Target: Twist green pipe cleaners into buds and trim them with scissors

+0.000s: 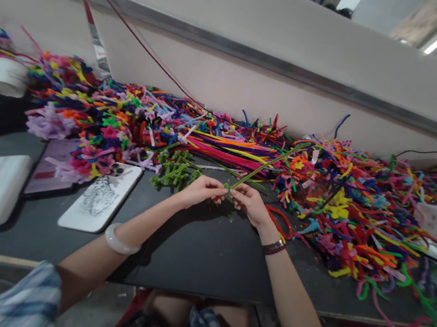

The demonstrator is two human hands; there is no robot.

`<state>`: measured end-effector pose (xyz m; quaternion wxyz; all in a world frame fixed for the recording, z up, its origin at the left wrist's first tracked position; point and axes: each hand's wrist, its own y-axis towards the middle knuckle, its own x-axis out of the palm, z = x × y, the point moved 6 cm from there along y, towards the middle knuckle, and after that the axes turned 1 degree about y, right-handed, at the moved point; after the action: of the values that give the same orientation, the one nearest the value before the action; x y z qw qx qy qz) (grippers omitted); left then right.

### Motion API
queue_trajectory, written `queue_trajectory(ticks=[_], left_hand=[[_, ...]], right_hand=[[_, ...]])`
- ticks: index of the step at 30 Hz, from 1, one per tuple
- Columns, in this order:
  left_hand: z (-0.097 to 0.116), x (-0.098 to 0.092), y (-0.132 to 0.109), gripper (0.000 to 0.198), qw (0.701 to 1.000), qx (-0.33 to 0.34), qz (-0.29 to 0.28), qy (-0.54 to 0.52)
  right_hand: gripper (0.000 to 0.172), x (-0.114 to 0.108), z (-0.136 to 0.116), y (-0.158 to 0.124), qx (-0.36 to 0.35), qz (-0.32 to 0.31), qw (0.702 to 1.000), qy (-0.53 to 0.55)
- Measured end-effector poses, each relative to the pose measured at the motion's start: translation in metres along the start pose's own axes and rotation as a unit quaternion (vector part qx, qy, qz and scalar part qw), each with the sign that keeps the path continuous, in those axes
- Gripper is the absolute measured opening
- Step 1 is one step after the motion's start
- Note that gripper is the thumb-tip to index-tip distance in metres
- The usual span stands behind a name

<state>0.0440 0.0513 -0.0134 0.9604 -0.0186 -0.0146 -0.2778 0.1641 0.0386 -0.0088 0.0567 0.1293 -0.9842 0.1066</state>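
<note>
Left hand (201, 191) and right hand (249, 201) pinch a green pipe cleaner (270, 166) above a dark tabletop (196, 254).
In the head view, the nearly closed fingers meet on its lower end as it slants up and right. Twisted green pipe-cleaner sprigs (176, 170) lie just left, a red pipe-cleaner loop (279, 221) sits beside the right wrist, and a multicoloured pipe-cleaner heap (343, 216) lies behind.

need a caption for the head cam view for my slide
Left hand and right hand hold a green pipe cleaner beside heaps of colourful pipe cleaners
</note>
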Motion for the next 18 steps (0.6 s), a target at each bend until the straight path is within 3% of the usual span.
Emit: queue_trajectory(ticks=[6, 12, 18], left_hand=[[0.002, 0.002, -0.001, 0.023, 0.999, 0.012, -0.023, 0.03], [0.003, 0.006, -0.003, 0.023, 0.998, 0.012, -0.039, 0.039], [0.004, 0.008, -0.003, 0.023, 0.997, 0.02, -0.049, 0.052]], right_hand=[[0.011, 0.005, 0.013, -0.007, 0.157, -0.118, 0.969, 0.15], [0.034, 0.0, 0.02, -0.005, 0.218, -0.135, 0.95, 0.177], [0.04, 0.004, 0.02, -0.01, 0.25, -0.197, 0.926, 0.205]])
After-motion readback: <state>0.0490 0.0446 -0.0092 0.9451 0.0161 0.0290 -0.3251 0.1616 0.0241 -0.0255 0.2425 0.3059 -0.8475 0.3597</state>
